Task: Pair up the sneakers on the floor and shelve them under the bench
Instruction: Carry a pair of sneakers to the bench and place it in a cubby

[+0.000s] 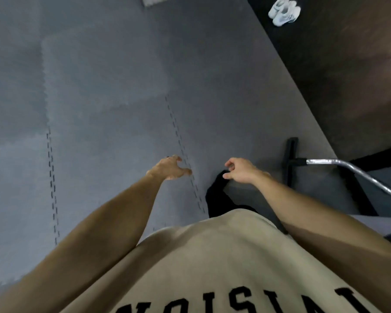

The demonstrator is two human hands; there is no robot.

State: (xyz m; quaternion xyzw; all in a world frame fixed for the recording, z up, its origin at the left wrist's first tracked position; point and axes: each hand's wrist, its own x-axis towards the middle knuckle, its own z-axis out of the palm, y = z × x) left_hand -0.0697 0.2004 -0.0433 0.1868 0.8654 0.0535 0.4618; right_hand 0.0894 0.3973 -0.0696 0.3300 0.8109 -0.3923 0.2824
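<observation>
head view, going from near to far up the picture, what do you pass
shirt → hands, left and right, both empty → grey mats → white sneakers on the dark floor

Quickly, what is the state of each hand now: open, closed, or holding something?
Left hand: open, fingers loosely curled, holding nothing.
Right hand: open, fingers loosely curled, holding nothing.

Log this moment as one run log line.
left hand: empty, open | right hand: empty, open | white sneakers: together on dark floor, far right | shelving: not yet done
</observation>
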